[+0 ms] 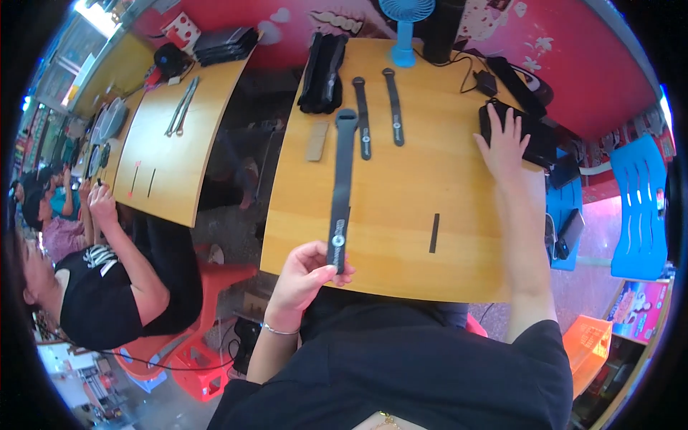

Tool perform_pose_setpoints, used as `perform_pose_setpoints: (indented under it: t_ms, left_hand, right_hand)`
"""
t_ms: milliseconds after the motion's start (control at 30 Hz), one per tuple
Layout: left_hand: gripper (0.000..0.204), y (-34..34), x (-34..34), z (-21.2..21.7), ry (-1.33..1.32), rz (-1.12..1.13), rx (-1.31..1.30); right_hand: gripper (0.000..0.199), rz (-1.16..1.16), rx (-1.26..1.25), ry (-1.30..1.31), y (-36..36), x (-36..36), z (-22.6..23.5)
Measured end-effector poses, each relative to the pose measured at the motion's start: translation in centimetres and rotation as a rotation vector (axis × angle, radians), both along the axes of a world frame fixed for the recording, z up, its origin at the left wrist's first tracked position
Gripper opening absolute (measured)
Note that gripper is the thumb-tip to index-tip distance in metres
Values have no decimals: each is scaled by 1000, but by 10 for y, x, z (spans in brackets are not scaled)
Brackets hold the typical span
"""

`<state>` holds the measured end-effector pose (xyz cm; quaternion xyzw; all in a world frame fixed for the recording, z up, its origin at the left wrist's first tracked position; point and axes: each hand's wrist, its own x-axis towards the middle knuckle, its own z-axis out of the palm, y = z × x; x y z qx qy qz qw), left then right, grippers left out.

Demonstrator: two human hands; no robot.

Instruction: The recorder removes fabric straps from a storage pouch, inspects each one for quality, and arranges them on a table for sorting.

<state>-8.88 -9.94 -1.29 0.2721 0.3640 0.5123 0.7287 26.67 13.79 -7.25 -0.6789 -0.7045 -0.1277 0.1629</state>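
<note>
Your hands are well apart. Your left hand (301, 278), at the lower middle of the frame, pinches the lower end of a dark grey strap (345, 165) between thumb and fingers; the strap stands up toward the top of the frame, its slotted head uppermost, covering a slice of the bench (401, 186) behind it. Your right hand (506, 147), at the upper right, lies with fingers spread on a black bundle (539, 145); you cannot tell whether it is a case or a pile.

Around you, two more straps lie at the upper middle, a left strap (363, 122) and a right strap (394, 111). Beside them you have a dark packet (322, 75) and a brown cardboard piece (316, 141). A short black strip (434, 233) lies nearer you, right of centre. Along the top edge stand a blue fan (405, 32) and a black adapter (486, 83) with its cable. At the far left, a co-worker (107, 294) sits at another bench (193, 158).

An orange crate (589, 344) sits at the lower right; its contents are unclear. Your held strap carries pale lettering and a round white mark near its lower end.
</note>
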Motion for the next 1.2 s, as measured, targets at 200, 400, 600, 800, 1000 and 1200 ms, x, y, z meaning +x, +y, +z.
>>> perform_pose_setpoints:
  t_ms: [200,400,600,800,1000,1200]
  left_hand:
    - [26,11,21,3,174,-36,68]
    - [33,14,43,7,211,-37,97]
    - [32,9,47,5,201,-75,81]
    - [34,3,56,5,3,1,12]
    - [32,-2,55,2,-113,56,-21]
    - [27,-4,52,-6,-213,79,15]
  right_hand:
    - [46,860,49,565,-99,-96,78]
    - [52,968,-121,694,-160,-131,81]
    - [55,926,-155,759,-172,-128,70]
    - [52,917,-163,850,-179,-132,66]
    - [50,925,-158,887,-185,-135,67]
    - [48,930,-63,724,-189,-133,78]
